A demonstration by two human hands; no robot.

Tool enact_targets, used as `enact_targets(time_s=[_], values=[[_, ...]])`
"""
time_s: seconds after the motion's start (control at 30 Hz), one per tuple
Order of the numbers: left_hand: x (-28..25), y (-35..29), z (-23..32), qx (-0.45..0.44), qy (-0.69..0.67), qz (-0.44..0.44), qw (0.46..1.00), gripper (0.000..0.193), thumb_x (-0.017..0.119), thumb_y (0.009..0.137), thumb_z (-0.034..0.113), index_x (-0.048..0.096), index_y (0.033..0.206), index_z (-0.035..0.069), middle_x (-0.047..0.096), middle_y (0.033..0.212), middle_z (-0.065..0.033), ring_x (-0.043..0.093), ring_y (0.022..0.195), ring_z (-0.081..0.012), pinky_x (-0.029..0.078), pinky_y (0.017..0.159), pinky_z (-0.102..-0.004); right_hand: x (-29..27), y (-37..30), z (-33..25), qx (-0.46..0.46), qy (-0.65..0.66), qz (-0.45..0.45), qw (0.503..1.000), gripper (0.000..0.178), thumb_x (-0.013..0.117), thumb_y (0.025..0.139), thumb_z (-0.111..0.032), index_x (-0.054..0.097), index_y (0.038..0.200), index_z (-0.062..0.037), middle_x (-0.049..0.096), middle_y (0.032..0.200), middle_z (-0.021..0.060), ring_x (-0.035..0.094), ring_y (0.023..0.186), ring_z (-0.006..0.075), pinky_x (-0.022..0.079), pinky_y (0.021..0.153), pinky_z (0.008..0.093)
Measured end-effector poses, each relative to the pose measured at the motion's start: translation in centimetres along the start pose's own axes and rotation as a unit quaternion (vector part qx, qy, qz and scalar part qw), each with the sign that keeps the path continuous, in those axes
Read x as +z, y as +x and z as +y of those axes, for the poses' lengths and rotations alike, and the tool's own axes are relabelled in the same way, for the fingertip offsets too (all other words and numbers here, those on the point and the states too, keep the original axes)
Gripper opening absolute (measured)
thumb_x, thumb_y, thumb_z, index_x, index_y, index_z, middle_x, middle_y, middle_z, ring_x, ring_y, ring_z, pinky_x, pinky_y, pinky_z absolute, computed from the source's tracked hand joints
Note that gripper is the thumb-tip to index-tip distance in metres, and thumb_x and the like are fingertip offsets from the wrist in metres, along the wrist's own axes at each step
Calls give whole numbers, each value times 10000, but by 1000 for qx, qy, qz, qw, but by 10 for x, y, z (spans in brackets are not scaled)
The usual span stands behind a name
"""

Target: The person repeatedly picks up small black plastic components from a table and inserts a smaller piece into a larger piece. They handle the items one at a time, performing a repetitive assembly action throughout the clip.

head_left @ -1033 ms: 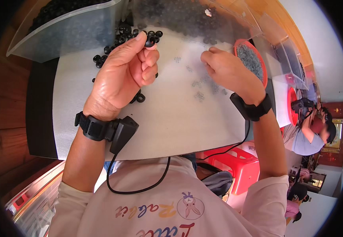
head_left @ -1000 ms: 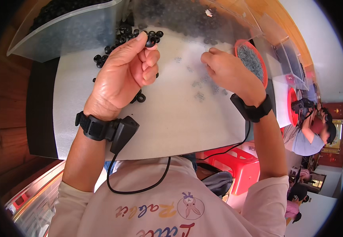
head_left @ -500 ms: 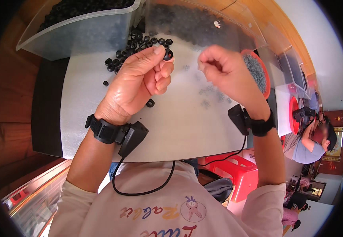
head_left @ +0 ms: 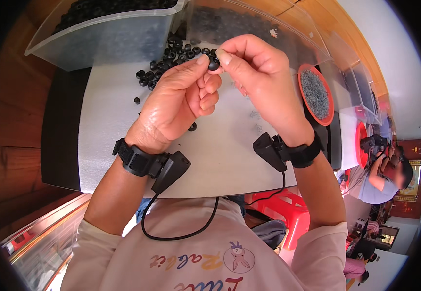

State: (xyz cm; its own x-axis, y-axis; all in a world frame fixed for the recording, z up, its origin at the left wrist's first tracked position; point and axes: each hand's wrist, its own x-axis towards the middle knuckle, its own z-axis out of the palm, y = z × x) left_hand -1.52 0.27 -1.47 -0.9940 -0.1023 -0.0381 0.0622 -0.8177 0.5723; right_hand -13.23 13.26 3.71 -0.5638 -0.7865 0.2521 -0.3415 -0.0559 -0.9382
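Observation:
Thumb and fingers of my left hand (head_left: 181, 94) pinch a small round black part with a hole (head_left: 214, 64). My right hand (head_left: 264, 77) is up against that same part from the right. Its thumb and index finger are closed at the part's upper edge, and whatever lies between them is hidden. Behind my left hand, loose black parts of the same kind (head_left: 145, 77) lie heaped on the white work mat (head_left: 118, 140). A single one (head_left: 192, 127) lies beside the left wrist. Small greyish clear bits (head_left: 255, 115) are scattered under the right hand.
A clear plastic bin (head_left: 113, 41) of black parts stands at the far left, with another clear bin (head_left: 259, 24) beside it. An orange-red dish (head_left: 330, 104) of small grey pieces is at the right. A red stool (head_left: 293, 218) stands below the table; a co-worker (head_left: 378, 184) sits farther right.
My right hand has moved left from above the mat and now meets the black part in my left hand. The left hand keeps its pinch.

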Motion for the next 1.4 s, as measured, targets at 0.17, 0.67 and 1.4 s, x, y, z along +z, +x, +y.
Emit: enact_targets(time_s=[0.17,0.67,1.4], values=[[-3,-1,0,16,-4,-1,1000,279,506,1101,330,611,1025,83,564,793,12,437,631,-114,339,566,-247,0,-10,8,-198,-273,-1,941,188,666,906,8,666,1093,-3,675,934,105,683,770,256,534,662,333],[-4,-4,9,76,2,-24,997,314,490,1104,337,613,1003,66,604,824,-14,500,643,-142,392,589,-271,-7,-19,-11,-51,-98,-36,993,265,642,987,-87,647,1245,-27,639,849,79,587,649,136,489,620,296],[-28,-9,27,89,-82,8,993,302,464,1105,287,587,1037,21,488,810,-13,395,648,-128,340,570,-266,22,-21,26,-38,-442,-225,868,91,652,914,-109,622,948,-30,632,979,143,678,840,377,547,716,485]])
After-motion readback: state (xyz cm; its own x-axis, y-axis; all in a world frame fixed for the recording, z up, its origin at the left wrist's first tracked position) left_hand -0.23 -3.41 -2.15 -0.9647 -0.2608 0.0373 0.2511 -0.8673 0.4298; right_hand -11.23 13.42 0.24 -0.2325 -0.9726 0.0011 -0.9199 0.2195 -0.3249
